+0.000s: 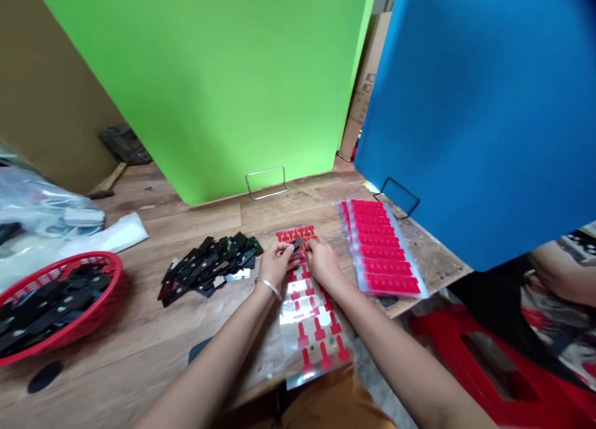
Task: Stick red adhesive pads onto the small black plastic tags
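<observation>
A clear sheet (311, 320) carrying red T-shaped stickers lies on the wooden table (139, 336) in front of me. My left hand (275, 262), with a silver bangle on the wrist, and my right hand (323, 261) meet over the sheet's far part. Both hands pinch a small black flat piece (298, 243) between their fingertips, right above the red stickers. A heap of similar black pieces (209, 266) lies just left of my left hand.
A stack of sheets full of red stickers (382, 248) lies to the right. A red basket (60, 302) with black pieces sits at left, plastic bags (41, 208) behind it. Green (209, 87) and blue (484, 112) boards stand behind. Another person's arm (563, 274) shows at right.
</observation>
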A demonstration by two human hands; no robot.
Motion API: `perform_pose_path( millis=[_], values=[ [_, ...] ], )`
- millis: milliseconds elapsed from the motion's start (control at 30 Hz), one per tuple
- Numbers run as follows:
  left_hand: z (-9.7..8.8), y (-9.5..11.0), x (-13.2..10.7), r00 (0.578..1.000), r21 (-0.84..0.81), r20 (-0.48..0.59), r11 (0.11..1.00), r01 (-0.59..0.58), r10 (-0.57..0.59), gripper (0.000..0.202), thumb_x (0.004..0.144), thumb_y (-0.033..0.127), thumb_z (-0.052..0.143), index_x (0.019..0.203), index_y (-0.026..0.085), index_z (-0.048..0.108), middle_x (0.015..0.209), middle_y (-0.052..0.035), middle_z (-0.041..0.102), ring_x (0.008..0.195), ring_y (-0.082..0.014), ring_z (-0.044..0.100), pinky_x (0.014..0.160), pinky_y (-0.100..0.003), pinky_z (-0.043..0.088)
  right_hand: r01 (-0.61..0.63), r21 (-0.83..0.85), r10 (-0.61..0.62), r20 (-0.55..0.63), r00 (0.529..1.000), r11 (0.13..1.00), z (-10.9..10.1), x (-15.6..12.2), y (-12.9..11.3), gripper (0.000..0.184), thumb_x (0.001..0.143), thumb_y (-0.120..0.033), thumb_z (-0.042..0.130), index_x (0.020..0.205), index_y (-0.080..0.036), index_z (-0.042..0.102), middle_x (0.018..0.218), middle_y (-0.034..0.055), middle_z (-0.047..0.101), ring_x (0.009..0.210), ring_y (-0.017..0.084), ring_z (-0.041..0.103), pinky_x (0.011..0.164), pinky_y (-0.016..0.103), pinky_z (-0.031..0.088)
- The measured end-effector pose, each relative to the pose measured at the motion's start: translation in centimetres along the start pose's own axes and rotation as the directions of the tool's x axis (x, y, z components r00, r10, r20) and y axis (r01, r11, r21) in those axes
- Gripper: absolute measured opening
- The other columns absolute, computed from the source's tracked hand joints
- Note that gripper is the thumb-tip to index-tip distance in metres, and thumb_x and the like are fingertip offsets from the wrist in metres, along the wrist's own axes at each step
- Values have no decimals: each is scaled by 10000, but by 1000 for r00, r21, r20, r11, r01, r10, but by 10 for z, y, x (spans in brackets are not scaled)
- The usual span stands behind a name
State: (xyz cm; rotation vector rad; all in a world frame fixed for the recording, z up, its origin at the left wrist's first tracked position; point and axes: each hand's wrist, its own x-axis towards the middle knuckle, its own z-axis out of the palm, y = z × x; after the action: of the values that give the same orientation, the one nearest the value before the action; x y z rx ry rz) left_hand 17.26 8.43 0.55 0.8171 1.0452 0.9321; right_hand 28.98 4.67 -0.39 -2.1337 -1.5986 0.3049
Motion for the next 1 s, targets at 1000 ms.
perform_pose_path(
  millis=[1000],
  values=[
    [-50,-11,-95,976,-133,57,967,217,-211,264,692,54,636,941,89,553,832,-122,683,671,-123,654,620,-184,521,-166,889,129,122,984,427,-7,-84,-22,158,648,-197,640,713,-185,497,624,-48,530,550,95,506,514,199,390]
  ],
)
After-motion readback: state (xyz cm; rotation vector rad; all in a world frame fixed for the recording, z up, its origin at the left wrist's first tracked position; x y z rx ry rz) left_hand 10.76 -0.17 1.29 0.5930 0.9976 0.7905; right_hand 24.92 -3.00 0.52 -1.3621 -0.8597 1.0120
